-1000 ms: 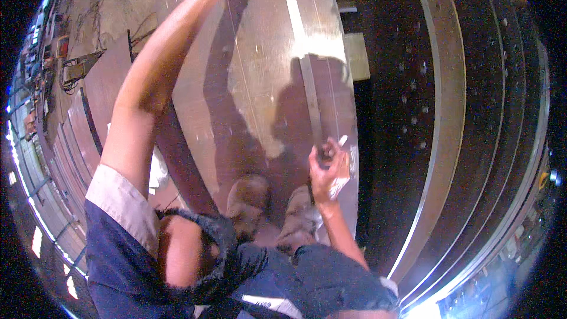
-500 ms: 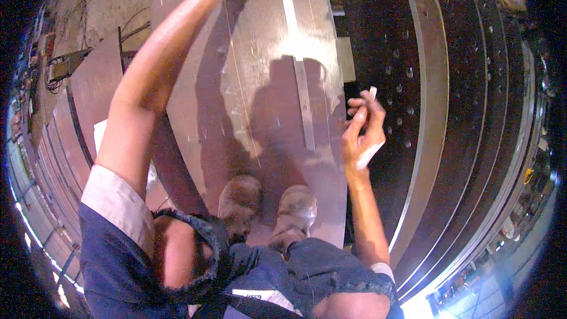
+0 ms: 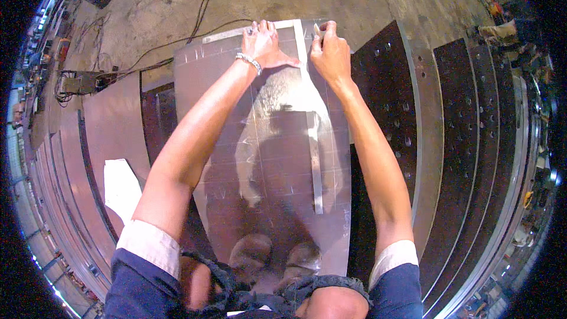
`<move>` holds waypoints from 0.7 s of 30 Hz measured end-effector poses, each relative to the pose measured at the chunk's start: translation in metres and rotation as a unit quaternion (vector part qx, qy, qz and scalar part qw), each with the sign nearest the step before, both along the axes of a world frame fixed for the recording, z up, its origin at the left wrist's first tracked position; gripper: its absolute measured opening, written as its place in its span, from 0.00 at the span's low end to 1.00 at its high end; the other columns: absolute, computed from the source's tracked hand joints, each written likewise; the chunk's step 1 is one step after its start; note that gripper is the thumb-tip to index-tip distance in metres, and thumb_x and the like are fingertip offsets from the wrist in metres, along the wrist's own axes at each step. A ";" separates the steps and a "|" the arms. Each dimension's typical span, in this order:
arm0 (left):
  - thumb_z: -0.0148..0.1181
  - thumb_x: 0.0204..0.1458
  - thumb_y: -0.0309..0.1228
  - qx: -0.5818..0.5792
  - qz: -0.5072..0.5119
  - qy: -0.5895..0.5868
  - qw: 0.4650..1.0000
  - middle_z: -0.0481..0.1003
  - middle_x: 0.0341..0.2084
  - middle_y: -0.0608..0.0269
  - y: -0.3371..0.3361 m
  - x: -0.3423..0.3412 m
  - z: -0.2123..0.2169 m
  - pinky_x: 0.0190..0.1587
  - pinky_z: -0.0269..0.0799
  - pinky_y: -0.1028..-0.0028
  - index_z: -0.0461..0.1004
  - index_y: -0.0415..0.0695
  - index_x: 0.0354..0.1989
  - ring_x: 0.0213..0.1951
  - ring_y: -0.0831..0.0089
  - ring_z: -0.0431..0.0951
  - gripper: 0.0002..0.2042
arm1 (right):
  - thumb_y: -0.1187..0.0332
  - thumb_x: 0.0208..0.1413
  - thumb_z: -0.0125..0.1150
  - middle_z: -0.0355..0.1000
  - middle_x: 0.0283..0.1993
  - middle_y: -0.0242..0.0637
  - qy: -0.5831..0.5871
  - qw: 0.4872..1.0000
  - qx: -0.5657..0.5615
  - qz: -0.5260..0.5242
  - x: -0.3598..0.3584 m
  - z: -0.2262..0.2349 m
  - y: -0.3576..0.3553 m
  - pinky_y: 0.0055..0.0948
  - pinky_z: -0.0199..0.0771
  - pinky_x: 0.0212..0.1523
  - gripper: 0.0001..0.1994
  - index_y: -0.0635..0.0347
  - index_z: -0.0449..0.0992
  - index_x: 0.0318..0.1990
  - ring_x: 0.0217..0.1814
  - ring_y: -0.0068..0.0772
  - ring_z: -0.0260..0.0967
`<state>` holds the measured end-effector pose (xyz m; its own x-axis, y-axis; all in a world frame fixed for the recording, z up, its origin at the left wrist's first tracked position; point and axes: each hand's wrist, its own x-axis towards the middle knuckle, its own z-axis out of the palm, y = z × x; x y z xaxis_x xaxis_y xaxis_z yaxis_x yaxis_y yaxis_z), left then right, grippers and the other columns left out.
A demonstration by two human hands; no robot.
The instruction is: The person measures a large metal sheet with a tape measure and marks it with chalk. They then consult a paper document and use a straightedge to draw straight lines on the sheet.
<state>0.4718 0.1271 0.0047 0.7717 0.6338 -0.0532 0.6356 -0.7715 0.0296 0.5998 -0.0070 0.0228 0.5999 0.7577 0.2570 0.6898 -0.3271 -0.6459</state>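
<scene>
A long steel square [image 3: 300, 47] lies on a large grey steel plate [image 3: 227, 88], its short arm along the far edge and its long arm running toward me. My left hand [image 3: 263, 47], with a chain bracelet at the wrist, holds the square down: its fingers bend over the short arm and its thumb stretches to the long arm. Just right of the square's corner, my right hand [image 3: 332, 53] pinches a small white piece of chalk [image 3: 316, 28] near the plate's far edge. Thin pale lines and chalk marks show on the plate.
Dark plates with holes [image 3: 384, 106] stand in rows to the right. More plates [image 3: 112, 124] lie to the left, with a white sheet [image 3: 121, 186] on them. Cables [image 3: 207, 0] cross the concrete floor beyond. My boots [image 3: 251, 251] are on the near part of the plate.
My right hand has moved from beside the plate's right edge to the far edge, beside the square's corner. My left hand stays on the square. The view now takes in more floor beyond.
</scene>
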 end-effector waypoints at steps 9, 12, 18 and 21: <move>0.68 0.20 0.77 -0.058 0.022 0.038 0.997 0.59 0.67 0.36 -0.001 0.002 0.009 0.70 0.55 0.49 0.56 0.24 0.67 0.71 0.46 0.58 0.72 | 0.71 0.57 0.56 0.76 0.31 0.64 -0.030 0.998 -0.058 0.026 0.012 -0.029 0.053 0.57 0.77 0.38 0.14 0.70 0.66 0.48 0.37 0.66 0.77; 0.68 0.20 0.77 -0.051 0.015 0.032 0.998 0.60 0.67 0.36 0.000 0.003 0.008 0.70 0.56 0.49 0.57 0.24 0.66 0.70 0.46 0.58 0.72 | 0.71 0.58 0.55 0.75 0.28 0.63 -0.048 0.997 -0.051 0.026 0.012 -0.031 0.061 0.59 0.75 0.38 0.12 0.67 0.67 0.46 0.35 0.67 0.76; 0.67 0.20 0.77 -0.029 0.005 0.012 1.000 0.62 0.65 0.36 -0.001 0.006 0.011 0.68 0.57 0.47 0.60 0.24 0.64 0.69 0.46 0.60 0.71 | 0.70 0.54 0.59 0.77 0.31 0.62 -0.100 0.990 -0.083 0.061 0.019 -0.029 0.056 0.54 0.79 0.38 0.19 0.71 0.71 0.52 0.36 0.63 0.78; 0.67 0.20 0.78 -0.024 0.004 0.005 1.000 0.64 0.64 0.36 -0.002 0.004 0.004 0.68 0.58 0.48 0.61 0.24 0.64 0.68 0.46 0.62 0.71 | 0.71 0.54 0.58 0.75 0.30 0.62 -0.092 0.987 -0.091 0.097 0.008 -0.020 0.032 0.56 0.76 0.36 0.16 0.69 0.71 0.49 0.34 0.65 0.76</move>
<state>0.4761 0.1256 0.0092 0.7660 0.6364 -0.0907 0.6421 -0.7643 0.0601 0.6082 0.0251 0.0033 0.3952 0.8971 0.1978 0.8513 -0.2767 -0.4459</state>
